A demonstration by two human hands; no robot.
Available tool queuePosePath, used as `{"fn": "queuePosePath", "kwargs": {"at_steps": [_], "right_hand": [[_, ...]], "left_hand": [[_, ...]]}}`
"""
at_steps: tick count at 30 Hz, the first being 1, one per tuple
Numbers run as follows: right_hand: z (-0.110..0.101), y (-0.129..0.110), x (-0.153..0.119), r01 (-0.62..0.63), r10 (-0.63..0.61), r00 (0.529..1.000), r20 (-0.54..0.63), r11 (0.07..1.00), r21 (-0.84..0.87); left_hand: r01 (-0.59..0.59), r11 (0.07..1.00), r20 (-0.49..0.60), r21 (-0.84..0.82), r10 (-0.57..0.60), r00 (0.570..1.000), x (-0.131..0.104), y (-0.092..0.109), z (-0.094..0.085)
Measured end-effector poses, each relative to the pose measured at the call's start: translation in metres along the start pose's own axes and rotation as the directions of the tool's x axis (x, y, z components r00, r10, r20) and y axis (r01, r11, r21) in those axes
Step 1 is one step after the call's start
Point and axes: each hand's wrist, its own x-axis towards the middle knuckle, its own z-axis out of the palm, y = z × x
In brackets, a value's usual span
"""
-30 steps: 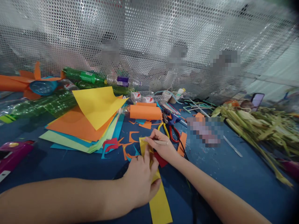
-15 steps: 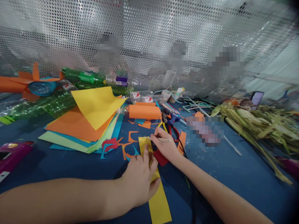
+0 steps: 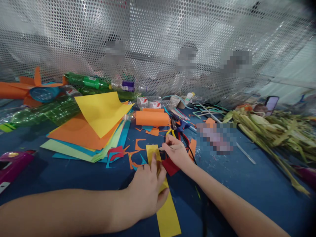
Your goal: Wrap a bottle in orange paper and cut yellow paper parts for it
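A long yellow paper strip point(image 3: 168, 214) lies on the blue table point(image 3: 247, 184). My left hand point(image 3: 148, 191) presses flat on the middle of the strip, its fingers spread toward the far end. My right hand point(image 3: 176, 153) is closed around a thin pencil point(image 3: 164, 148) whose tip rests at the strip's far right edge. A red paper scrap point(image 3: 171, 167) lies under my right wrist.
A stack of coloured paper sheets point(image 3: 91, 131) lies at the left, with green plastic bottles point(image 3: 46, 110) behind it. An orange paper roll point(image 3: 152, 118), scissors point(image 3: 181, 126) and paper offcuts sit beyond my hands. Green leaf stalks point(image 3: 271, 131) fill the right. A perforated metal screen point(image 3: 158, 39) closes the back.
My right hand has drawn the pencil slightly right and toward the strip's edge, turning it more out of sight. My left hand stays pressed on the strip.
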Motion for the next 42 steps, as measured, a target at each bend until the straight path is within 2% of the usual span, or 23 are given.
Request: {"fn": "queuePosePath", "kwargs": {"at_steps": [8,17,20,23,25,29,33,37,42], "right_hand": [[-0.001,-0.001,-0.001,-0.009,0.008,1.0,-0.018,1.0,-0.027],[-0.002,-0.002,-0.001,-0.025,0.024,0.999,-0.038,1.0,-0.017],[-0.001,-0.003,-0.001,-0.059,0.07,0.994,-0.089,0.991,0.119],[0.0,-0.006,-0.001,-0.094,0.147,0.981,-0.126,0.932,0.35],[0.001,-0.006,-0.001,-0.106,0.174,0.977,-0.125,0.899,0.424],[0.001,-0.009,-0.002,-0.129,0.153,0.987,-0.041,0.926,0.354],[0.002,-0.013,-0.007,-0.07,0.057,0.997,0.057,0.962,0.265],[0.008,-0.014,-0.011,-0.019,0.004,0.997,0.083,0.983,0.184],[0.014,-0.008,-0.009,-0.055,0.045,0.996,0.082,0.99,0.127]], "left_hand": [[-0.009,1.0,-0.03,0.001,0.009,1.0,-0.001,0.001,0.002],[-0.006,1.0,-0.016,-0.011,0.006,1.0,-0.001,0.0,0.0],[-0.012,1.0,-0.032,-0.002,0.012,0.999,-0.001,0.001,0.0],[-0.012,1.0,-0.021,-0.013,0.012,1.0,-0.002,0.001,-0.001],[-0.009,1.0,-0.018,-0.022,0.009,1.0,-0.002,0.0,-0.002],[-0.003,1.0,-0.023,-0.026,0.002,1.0,-0.002,-0.001,-0.003],[-0.004,1.0,-0.014,-0.01,0.004,1.0,-0.001,0.001,-0.002],[0.001,1.0,-0.006,0.025,-0.001,1.0,-0.001,0.004,0.0],[0.015,0.999,0.026,0.046,-0.016,1.0,0.0,0.006,0.001]]}}
